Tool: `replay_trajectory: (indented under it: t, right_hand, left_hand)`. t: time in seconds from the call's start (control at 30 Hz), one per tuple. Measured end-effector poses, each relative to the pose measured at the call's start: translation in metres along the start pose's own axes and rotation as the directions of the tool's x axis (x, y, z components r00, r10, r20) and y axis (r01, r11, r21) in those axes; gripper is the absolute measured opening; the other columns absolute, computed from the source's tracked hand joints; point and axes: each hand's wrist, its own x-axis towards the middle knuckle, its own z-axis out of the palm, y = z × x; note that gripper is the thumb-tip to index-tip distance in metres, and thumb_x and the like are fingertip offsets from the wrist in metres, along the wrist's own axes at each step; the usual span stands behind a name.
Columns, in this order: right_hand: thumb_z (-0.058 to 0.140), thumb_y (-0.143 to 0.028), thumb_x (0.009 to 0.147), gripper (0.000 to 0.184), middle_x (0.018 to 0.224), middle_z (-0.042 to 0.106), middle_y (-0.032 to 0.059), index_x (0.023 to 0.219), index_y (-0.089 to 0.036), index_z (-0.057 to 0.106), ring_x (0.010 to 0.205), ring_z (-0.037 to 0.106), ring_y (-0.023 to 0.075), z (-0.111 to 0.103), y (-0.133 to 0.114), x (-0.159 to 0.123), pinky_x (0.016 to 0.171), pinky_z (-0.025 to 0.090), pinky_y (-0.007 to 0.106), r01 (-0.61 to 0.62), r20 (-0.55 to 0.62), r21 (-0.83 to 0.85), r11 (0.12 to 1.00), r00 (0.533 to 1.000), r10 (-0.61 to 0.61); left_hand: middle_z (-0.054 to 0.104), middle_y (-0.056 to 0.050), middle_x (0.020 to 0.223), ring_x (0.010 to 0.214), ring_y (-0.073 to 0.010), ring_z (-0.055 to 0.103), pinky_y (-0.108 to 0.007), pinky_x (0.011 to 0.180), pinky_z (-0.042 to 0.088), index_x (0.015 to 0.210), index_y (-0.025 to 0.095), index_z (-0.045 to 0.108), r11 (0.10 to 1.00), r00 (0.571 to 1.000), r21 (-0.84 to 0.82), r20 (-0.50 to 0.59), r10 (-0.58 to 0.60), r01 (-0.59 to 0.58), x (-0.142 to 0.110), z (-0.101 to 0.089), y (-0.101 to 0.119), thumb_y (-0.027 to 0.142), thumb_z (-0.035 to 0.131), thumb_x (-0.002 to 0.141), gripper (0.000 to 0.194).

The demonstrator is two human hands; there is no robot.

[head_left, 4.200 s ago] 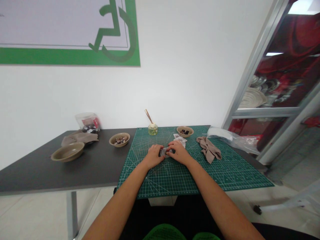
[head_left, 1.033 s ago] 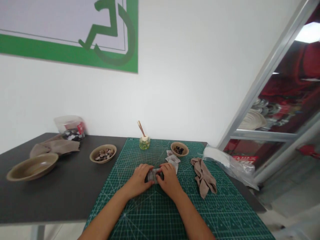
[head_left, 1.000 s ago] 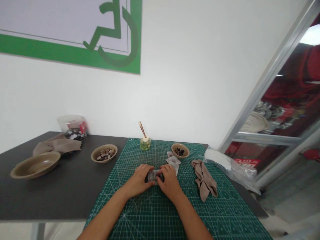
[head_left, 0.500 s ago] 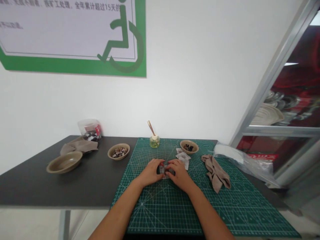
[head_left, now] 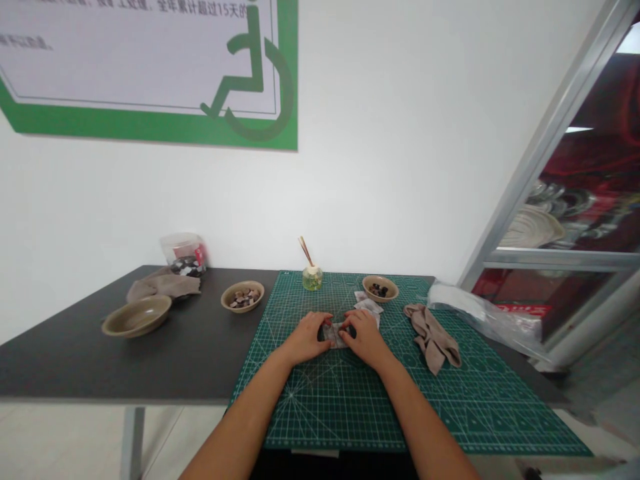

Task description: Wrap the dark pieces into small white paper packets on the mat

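Note:
Both hands meet over the green cutting mat, with a small greyish see-through packet (head_left: 334, 335) stretched flat between them. My left hand (head_left: 306, 338) pinches its left edge, thumb and fingers curled round a gap. On the opposite side, my right hand (head_left: 366, 335) grips the right edge with thumb and fingertips. What the packet contains is too small to make out. Just beyond my right hand lie several similar pale packets (head_left: 369, 305), partly covered by it. A tan bowl (head_left: 394, 294) with small dark pieces stands behind them.
The cutting mat (head_left: 350, 407) covers the table's right part. A diffuser bottle (head_left: 312, 277) with sticks stands at its back. Rightward lie a brown cloth (head_left: 433, 337) and plastic bag (head_left: 480, 310). On the left are a bowl of pieces (head_left: 227, 298), another bowl (head_left: 120, 328), a cloth (head_left: 163, 285) and a clear jar (head_left: 186, 248).
My hands have drawn slightly apart, and more of the packet shows flat between them. The whole view has shifted a little; the bowls and cloths stay in place on the table.

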Motion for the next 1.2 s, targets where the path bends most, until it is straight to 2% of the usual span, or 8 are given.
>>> replay_trajectory:
  t: [0.17, 0.33, 0.5, 0.67, 0.83, 0.9, 1.03, 1.2]
  right_hand:
    - [0.062, -0.016, 0.072, 0.009, 0.101, 0.059, 0.0062, 0.080, -0.020, 0.062, 0.102, 0.048, 0.0228, 0.000, 0.001, 0.000, 0.090, 0.035, 0.042, 0.088, 0.065, 0.058, 0.994, 0.994, -0.092]
    - [0.061, -0.016, 0.073, 0.006, 0.097, 0.060, 0.0079, 0.079, -0.018, 0.063, 0.101, 0.048, 0.0241, 0.000, 0.000, 0.001, 0.088, 0.035, 0.044, 0.012, 0.017, 0.017, 1.000, 1.000, -0.012]
    - [0.062, -0.017, 0.073, 0.010, 0.100, 0.060, 0.0064, 0.082, -0.020, 0.064, 0.101, 0.049, 0.0224, 0.002, -0.002, 0.001, 0.089, 0.036, 0.042, 0.119, 0.062, 0.086, 0.989, 0.990, -0.124]
    - [0.062, -0.016, 0.072, 0.007, 0.096, 0.060, 0.0072, 0.078, -0.019, 0.064, 0.100, 0.050, 0.0236, 0.002, 0.001, 0.002, 0.089, 0.035, 0.043, 0.037, 0.009, 0.029, 0.999, 0.999, -0.038]
    - [0.061, -0.014, 0.072, 0.011, 0.099, 0.060, 0.0063, 0.081, -0.019, 0.063, 0.101, 0.050, 0.0223, 0.001, 0.003, 0.000, 0.089, 0.036, 0.042, 0.105, 0.032, 0.086, 0.991, 0.994, -0.108]
    - [0.061, -0.016, 0.072, 0.011, 0.098, 0.061, 0.0067, 0.082, -0.020, 0.065, 0.100, 0.050, 0.0226, 0.003, 0.002, 0.001, 0.089, 0.036, 0.042, 0.086, 0.046, 0.065, 0.994, 0.995, -0.089]
    - [0.059, -0.023, 0.076, 0.009, 0.097, 0.061, 0.0075, 0.082, -0.020, 0.067, 0.099, 0.050, 0.0233, 0.005, 0.004, 0.003, 0.089, 0.036, 0.043, 0.056, -0.015, 0.010, 0.998, 0.998, -0.056]
    - [0.051, -0.023, 0.083, 0.020, 0.101, 0.061, 0.0089, 0.097, -0.019, 0.065, 0.101, 0.049, 0.0231, 0.004, 0.009, 0.000, 0.090, 0.037, 0.042, 0.061, -0.087, -0.020, 0.998, 0.994, -0.063]
  left_hand:
    - [0.057, -0.007, 0.109, 0.102, -0.0225, 0.050, -0.037, 0.093, 0.040, 0.118, 0.016, 0.049, 1.000, 1.000, -0.008, 0.001, 0.005, -0.005, -0.003, 0.000, 0.002, 0.022, 0.066, 0.066, 0.055]
    - [0.058, -0.008, 0.109, 0.104, -0.0228, 0.050, -0.038, 0.094, 0.039, 0.119, 0.016, 0.048, 0.999, 1.000, -0.021, -0.010, -0.025, 0.025, -0.005, 0.001, 0.003, 0.019, 0.064, 0.067, 0.055]
    - [0.057, -0.007, 0.110, 0.104, -0.0233, 0.050, -0.039, 0.094, 0.039, 0.119, 0.017, 0.048, 0.999, 1.000, -0.036, -0.003, -0.018, 0.018, -0.006, 0.002, 0.004, 0.019, 0.064, 0.067, 0.055]
    - [0.057, -0.008, 0.110, 0.103, -0.0231, 0.050, -0.038, 0.093, 0.039, 0.119, 0.016, 0.048, 0.999, 1.000, -0.021, 0.000, -0.028, 0.028, -0.006, 0.001, 0.005, 0.018, 0.063, 0.067, 0.054]
    - [0.057, -0.008, 0.110, 0.103, -0.0228, 0.050, -0.037, 0.092, 0.040, 0.118, 0.016, 0.049, 0.999, 1.000, -0.024, -0.002, -0.021, 0.021, -0.006, 0.001, 0.004, 0.017, 0.063, 0.066, 0.054]
    - [0.057, -0.008, 0.110, 0.103, -0.0229, 0.050, -0.037, 0.093, 0.039, 0.118, 0.017, 0.049, 1.000, 1.000, -0.022, -0.001, -0.023, 0.023, -0.006, 0.001, 0.004, 0.017, 0.063, 0.066, 0.053]
    - [0.057, -0.007, 0.111, 0.104, -0.0226, 0.050, -0.038, 0.094, 0.039, 0.118, 0.016, 0.049, 1.000, 1.000, -0.018, -0.004, -0.022, 0.022, -0.005, 0.002, 0.003, 0.016, 0.062, 0.066, 0.053]
    - [0.058, -0.008, 0.110, 0.103, -0.0223, 0.050, -0.037, 0.093, 0.039, 0.118, 0.015, 0.049, 0.999, 1.000, -0.024, -0.002, -0.023, 0.023, -0.006, 0.002, 0.004, 0.016, 0.061, 0.067, 0.053]
